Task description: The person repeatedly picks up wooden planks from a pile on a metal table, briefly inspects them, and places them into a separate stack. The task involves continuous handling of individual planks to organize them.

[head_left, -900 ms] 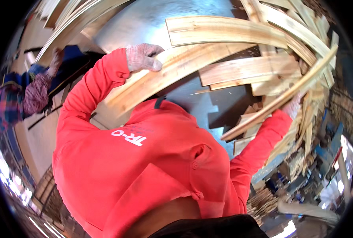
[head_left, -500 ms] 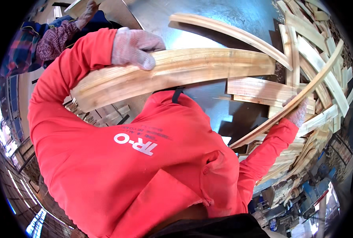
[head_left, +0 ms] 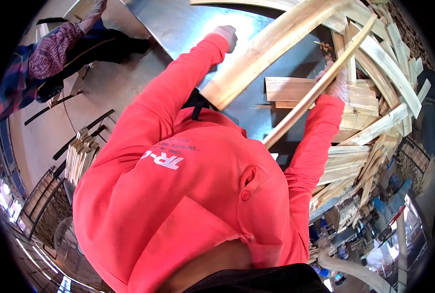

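Observation:
My left hand [head_left: 227, 37], in a pale glove, is stretched out over the metal table, its fingers curled in and no board showing in them. Just right of it, a wide, slightly curved wooden board [head_left: 271, 53] slants from near my chest up to the far right, apart from the hand. My right hand [head_left: 335, 84], also gloved, is closed around a long, thin curved wooden strip [head_left: 320, 88]. The strip tilts up toward the far right and partly covers the fingers.
Boards and strips lie heaped on the right of the metal table [head_left: 164, 17], among them a flat board [head_left: 288, 90] and a pale curved board [head_left: 391, 71]. At far left is another person's sleeved arm [head_left: 56, 53]. Stacked wood pieces [head_left: 81, 158] stand lower left; machinery fills the lower right.
My left hand has let go of the wide board and moved away from my body. The board has swung to a steeper slant further right. My right hand still grips the thin strip.

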Tool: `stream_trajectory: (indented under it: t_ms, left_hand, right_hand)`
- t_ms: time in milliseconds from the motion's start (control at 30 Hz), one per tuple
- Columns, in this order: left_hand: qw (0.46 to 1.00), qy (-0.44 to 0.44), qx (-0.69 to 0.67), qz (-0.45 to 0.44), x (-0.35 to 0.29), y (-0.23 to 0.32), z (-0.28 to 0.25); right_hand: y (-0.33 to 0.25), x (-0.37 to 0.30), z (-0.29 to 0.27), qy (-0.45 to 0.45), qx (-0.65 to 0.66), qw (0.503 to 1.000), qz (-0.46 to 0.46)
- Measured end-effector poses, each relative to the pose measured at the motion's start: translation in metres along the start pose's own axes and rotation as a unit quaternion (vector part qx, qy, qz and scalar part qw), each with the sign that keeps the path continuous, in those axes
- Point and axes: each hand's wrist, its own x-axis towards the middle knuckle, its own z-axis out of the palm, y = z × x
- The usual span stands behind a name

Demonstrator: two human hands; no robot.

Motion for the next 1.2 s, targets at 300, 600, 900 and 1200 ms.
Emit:
stream_trajectory:
  t_ms: [300, 600, 900, 1200]
  left_hand:
    - [0.679, -0.04, -0.713, 0.169, -0.084, 0.081, -0.013]
    - [0.842, 0.046, -0.528, 0.106, -0.061, 0.056, -0.078]
    - [0.927, 0.138, -0.346, -0.053, -0.053, -0.046, -0.102]
    - [0.969, 0.085, -0.218, -0.079, -0.053, -0.043, -0.049]
  right_hand:
    - [0.033, 0.009, 0.044, 0.106, -0.217, 0.963, -0.117]
    - [0.028, 0.037, 0.094, 0.033, -0.395, 0.861, -0.318]
    - [0.137, -0.009, 0.032, 0.0, -0.41, 0.912, -0.009]
    - [-0.027, 0.002, 0.023, 0.048, -0.636, 0.754, -0.159]
